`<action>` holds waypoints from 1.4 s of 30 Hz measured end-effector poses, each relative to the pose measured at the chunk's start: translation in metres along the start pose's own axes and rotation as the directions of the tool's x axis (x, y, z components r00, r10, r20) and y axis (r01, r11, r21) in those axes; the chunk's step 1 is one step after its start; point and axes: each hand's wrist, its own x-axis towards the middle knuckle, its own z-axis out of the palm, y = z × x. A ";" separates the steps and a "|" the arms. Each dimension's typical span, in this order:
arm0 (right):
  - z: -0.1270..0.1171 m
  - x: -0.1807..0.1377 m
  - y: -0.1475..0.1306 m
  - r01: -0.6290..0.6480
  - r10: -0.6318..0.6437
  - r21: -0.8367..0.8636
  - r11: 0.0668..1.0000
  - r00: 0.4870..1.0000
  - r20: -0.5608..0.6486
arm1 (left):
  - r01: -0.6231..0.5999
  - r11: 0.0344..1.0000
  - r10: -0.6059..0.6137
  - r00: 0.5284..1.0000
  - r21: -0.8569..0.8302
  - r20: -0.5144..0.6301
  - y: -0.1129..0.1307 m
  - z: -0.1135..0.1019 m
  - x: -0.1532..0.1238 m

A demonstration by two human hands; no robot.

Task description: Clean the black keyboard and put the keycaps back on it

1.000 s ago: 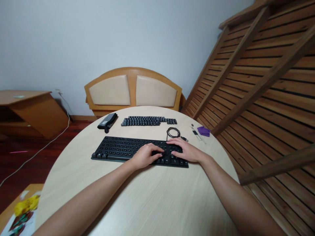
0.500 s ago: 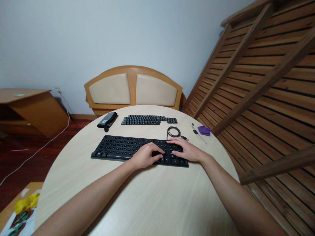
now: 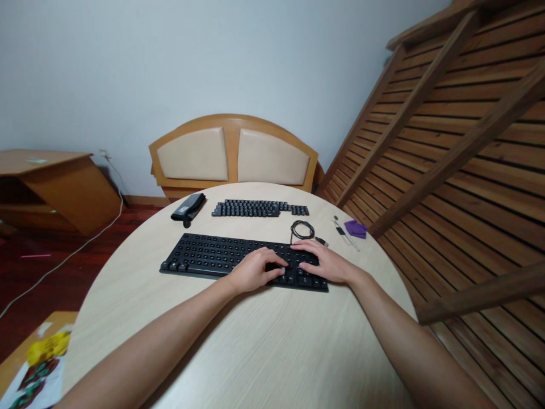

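Observation:
A black keyboard (image 3: 204, 258) lies across the round pale wooden table (image 3: 264, 346). Both my hands rest on its right part. My left hand (image 3: 252, 271) is curled, thumb and forefinger pinched together over the keys; what they hold is too small to make out. My right hand (image 3: 324, 264) lies flat on the keys, fingers stretched toward the left hand. Behind the keyboard, rows of loose black keycaps (image 3: 255, 208) are laid out on the table.
A coiled black cable (image 3: 302, 230) lies just behind my right hand. At the back left is a dark pouch (image 3: 188, 207); at the back right are a purple piece (image 3: 356, 228) and a thin tool (image 3: 343, 232). A chair back (image 3: 232, 154) stands behind the table, with slatted wood panels (image 3: 460, 147) on the right.
The view has shifted slightly to the left. Both hands stay in the same place on the keyboard.

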 end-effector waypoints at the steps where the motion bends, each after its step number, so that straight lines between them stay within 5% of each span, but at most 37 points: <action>1: 0.000 0.000 0.000 -0.001 0.001 -0.001 1.000 1.000 0.000 | 0.008 1.000 -0.008 1.000 -0.003 -0.001 0.000 0.000 0.000; 14: 0.000 0.000 -0.001 -0.006 0.006 0.014 1.000 1.000 -0.016 | 0.092 0.996 -0.092 0.996 -0.005 -0.019 0.004 0.000 0.000; 42: 0.000 0.000 0.000 -0.015 0.015 0.013 1.000 1.000 -0.005 | 0.069 0.995 -0.072 0.996 -0.072 -0.048 -0.005 0.002 0.002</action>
